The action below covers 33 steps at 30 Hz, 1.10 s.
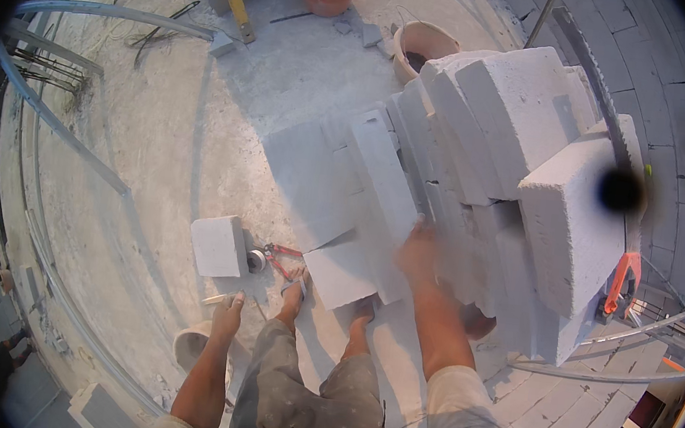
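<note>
Though blurry, right grip [418, 248] against pale block [385, 172], openness unclear; left grip [227, 317] snug round thin stick [215, 298]

From here, the left hand [227, 317] is hanging low, its fingers curled, thumb [239, 299] uppermost — the right forearm [440, 333] is pointing farther forward, the right hand [419, 253] showing blurred, its pose unclear.

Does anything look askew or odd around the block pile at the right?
Yes: the pile's upper blocks sit at uneven angles, not flush. A dark round blot also covers part of the saw blade, possibly a lens mark.
</note>
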Each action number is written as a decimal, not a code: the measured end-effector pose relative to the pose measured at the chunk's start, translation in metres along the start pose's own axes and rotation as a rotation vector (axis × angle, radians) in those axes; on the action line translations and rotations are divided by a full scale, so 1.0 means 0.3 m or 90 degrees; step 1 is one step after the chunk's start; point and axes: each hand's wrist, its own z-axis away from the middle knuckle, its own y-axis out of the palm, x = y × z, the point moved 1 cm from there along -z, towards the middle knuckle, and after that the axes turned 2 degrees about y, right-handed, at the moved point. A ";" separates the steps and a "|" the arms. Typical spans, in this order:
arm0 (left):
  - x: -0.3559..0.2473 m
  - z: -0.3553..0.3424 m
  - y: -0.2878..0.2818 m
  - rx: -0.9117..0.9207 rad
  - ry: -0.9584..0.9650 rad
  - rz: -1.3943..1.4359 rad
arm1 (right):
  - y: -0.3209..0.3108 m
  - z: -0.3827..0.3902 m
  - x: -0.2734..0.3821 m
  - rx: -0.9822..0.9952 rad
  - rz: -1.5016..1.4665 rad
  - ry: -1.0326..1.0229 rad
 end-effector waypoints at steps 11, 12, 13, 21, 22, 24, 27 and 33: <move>-0.396 -0.278 -0.282 0.124 0.076 -0.135 | 0.014 1.273 -0.489 0.148 -0.224 0.197; -0.429 -0.263 -0.242 0.132 0.101 -0.206 | 0.029 1.393 -0.544 0.164 -0.226 0.241; -0.476 -0.238 -0.181 0.154 0.141 -0.268 | 0.045 1.512 -0.596 0.184 -0.233 0.283; -0.625 0.397 0.652 0.515 0.792 -0.750 | 0.124 2.252 -1.097 0.198 -0.348 0.566; -0.572 0.531 0.858 0.596 0.495 -0.620 | 0.132 2.311 -1.164 0.199 -0.367 0.582; -0.429 0.857 1.157 0.742 0.358 -0.521 | 0.141 2.410 -1.202 0.176 -0.420 0.618; -0.293 1.383 1.488 1.009 0.205 -0.520 | 0.111 2.553 -1.388 0.079 -0.404 0.680; -0.431 2.064 1.817 1.233 0.335 -0.760 | -0.111 2.713 -1.728 -0.091 -0.485 0.754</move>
